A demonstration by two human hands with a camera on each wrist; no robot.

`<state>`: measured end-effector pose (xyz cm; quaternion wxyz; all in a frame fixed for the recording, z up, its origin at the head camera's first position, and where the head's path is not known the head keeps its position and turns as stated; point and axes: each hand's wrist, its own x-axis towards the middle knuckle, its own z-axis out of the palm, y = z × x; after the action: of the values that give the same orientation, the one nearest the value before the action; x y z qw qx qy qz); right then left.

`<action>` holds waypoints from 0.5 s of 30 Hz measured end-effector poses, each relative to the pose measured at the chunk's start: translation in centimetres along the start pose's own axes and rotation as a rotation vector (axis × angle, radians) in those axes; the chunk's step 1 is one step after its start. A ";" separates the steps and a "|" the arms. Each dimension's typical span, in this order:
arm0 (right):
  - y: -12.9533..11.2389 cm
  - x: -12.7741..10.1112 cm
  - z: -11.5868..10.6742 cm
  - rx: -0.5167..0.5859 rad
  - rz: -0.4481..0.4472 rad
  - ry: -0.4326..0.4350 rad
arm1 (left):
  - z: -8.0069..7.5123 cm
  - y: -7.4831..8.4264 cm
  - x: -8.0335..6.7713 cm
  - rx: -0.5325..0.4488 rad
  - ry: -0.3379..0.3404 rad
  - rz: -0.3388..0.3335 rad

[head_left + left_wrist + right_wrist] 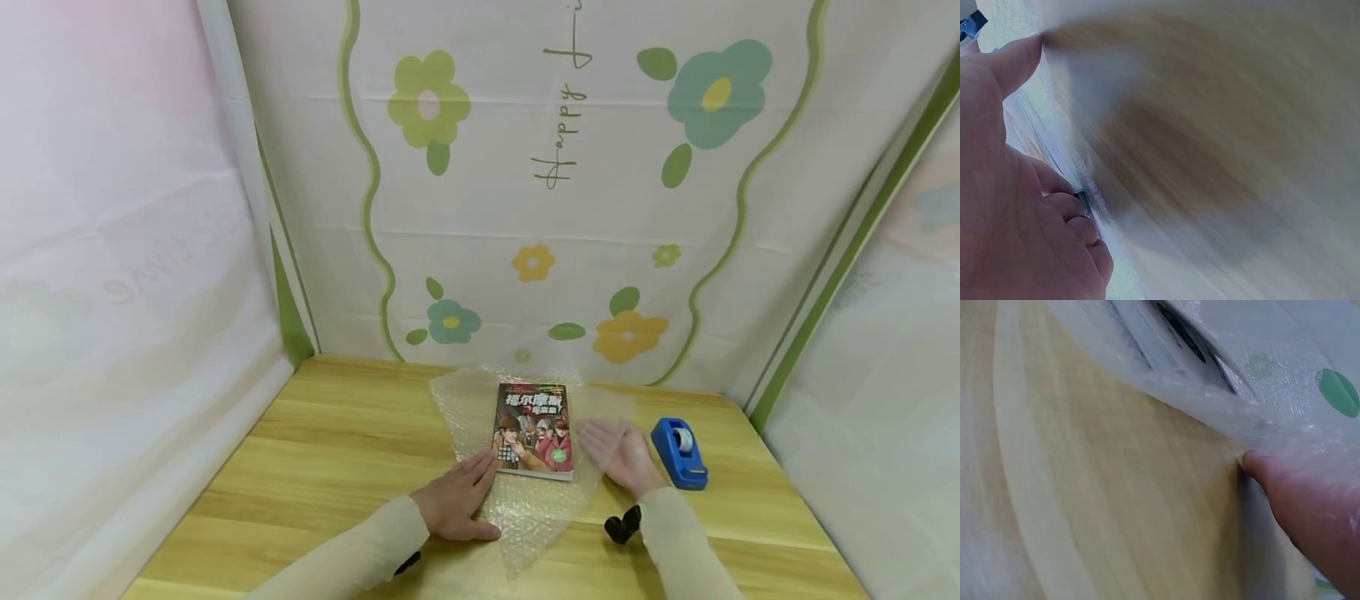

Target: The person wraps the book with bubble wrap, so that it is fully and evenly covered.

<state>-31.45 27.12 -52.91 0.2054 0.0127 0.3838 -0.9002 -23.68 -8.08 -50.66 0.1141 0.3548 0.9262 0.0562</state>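
A paperback book (pixel 532 427) with an illustrated cover lies face up on a clear sheet of bubble wrap (pixel 536 525), which is set cornerwise on the table. At the book's lower left edge, the fingertips of my left hand (pixel 456 502) touch it, the thumb stretched out over the wrap. The left wrist view shows that hand's palm (pixel 1007 219) close up. On the other side, my right hand (pixel 628 461) has its straight fingers beneath the wrap's right part, seen through the film. In the right wrist view the thumb (pixel 1297 500) is at the wrap's lifted edge (pixel 1210 409).
A blue tape dispenser (pixel 680 454) with a roll of tape stands just right of my right hand. The wooden table (pixel 337 467) ends at a floral cloth (pixel 532 208) behind, and cloth walls rise on both sides.
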 end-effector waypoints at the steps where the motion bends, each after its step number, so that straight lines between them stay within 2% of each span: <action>1: 0.1 0.2 0.1 -0.021 -0.003 -0.006 | 0.0 0.0 0.0 -0.001 0.000 0.001; 11: 0.9 0.8 1.5 -0.218 -0.055 -0.009 | 0.1 -0.1 0.1 -0.013 -0.009 0.003; 13: 1.1 1.0 1.6 -0.265 -0.072 0.013 | 0.0 0.0 0.1 -0.018 -0.011 -0.001; 15: 1.3 1.3 1.7 -0.337 -0.098 0.075 | 0.1 -0.1 0.1 -0.021 -0.011 -0.002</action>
<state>-31.92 24.63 -52.80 0.1459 -0.0069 0.5370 -0.8309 -23.80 -8.03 -50.75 0.1229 0.3530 0.9253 0.0639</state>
